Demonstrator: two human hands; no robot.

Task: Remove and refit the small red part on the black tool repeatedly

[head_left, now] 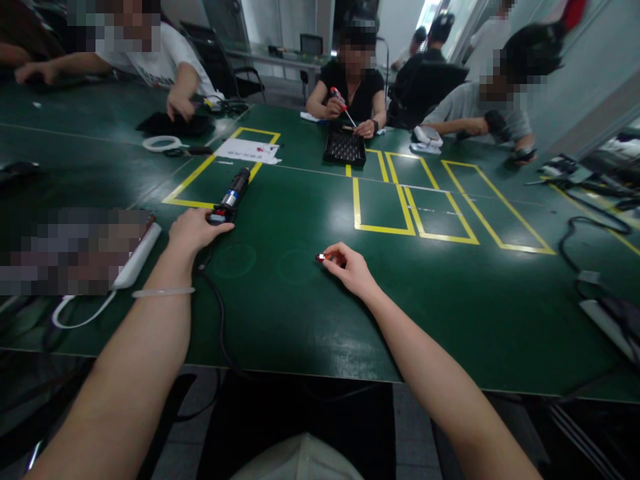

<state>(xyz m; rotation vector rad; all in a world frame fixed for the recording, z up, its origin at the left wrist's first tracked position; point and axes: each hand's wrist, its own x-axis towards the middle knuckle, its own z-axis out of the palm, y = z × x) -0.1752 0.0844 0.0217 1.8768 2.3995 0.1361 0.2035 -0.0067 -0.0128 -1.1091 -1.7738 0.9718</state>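
Observation:
My left hand (pixel 196 229) rests on the green table (pixel 310 313) with its fingers closed over the near end of a black and silver electric screwdriver (pixel 233 193), whose black cable (pixel 219 313) trails toward me off the table edge. My right hand (pixel 349 267) is in the middle of the table, fingers pinched on a small red and silver part (pixel 321 257) held just above the surface.
Yellow tape rectangles (pixel 430 207) mark the table. A person across holds a red screwdriver (pixel 341 103) over a black tray (pixel 345 148). Other people sit at the back left and right. A white power strip (pixel 137 255) lies at left, cables (pixel 585 267) at right.

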